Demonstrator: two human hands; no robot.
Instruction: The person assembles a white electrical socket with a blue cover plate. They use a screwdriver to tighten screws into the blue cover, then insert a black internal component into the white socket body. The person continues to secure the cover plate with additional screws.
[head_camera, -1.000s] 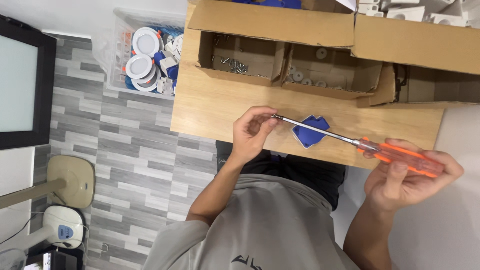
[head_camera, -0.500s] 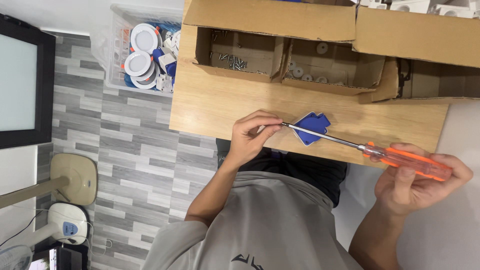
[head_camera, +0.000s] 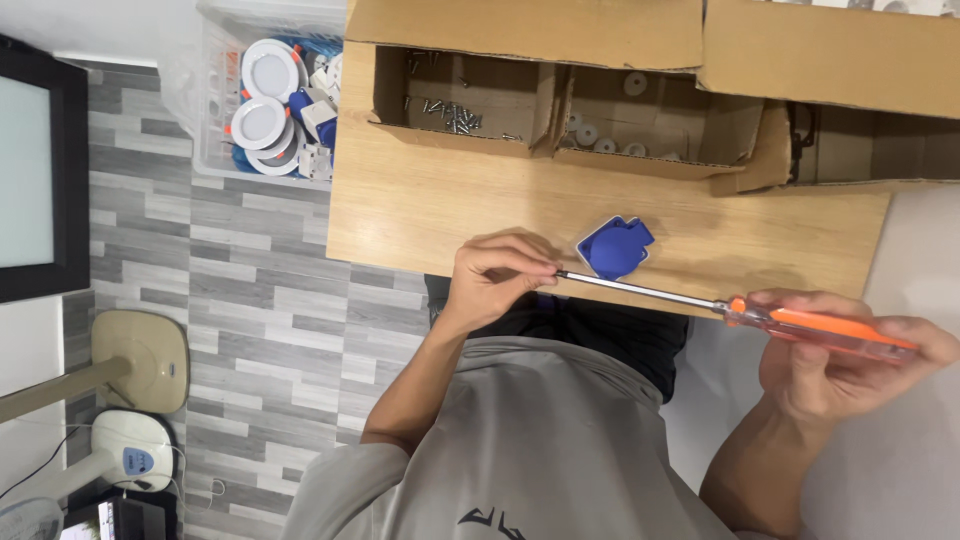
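Note:
My left hand (head_camera: 497, 277) pinches the metal tip of a long screwdriver (head_camera: 650, 292) at the near edge of the wooden table (head_camera: 420, 210). Whether a small screw sits between the fingers is hidden. My right hand (head_camera: 850, 365) grips the screwdriver's orange handle (head_camera: 820, 330), off the table's near right corner. A blue plastic cover (head_camera: 615, 247) lies on the table just beyond the shaft, touched by neither hand.
Open cardboard boxes stand along the table's far side: one with loose screws (head_camera: 455, 112), one with small white round parts (head_camera: 610, 135). A clear plastic bin (head_camera: 270, 110) with round white lamp fittings sits on the floor at left. A dark screen (head_camera: 40, 170) stands at the far left.
The screwdriver has come toward me: its shaft lay across the blue cover before and now passes just in front of it. Both hands kept their hold.

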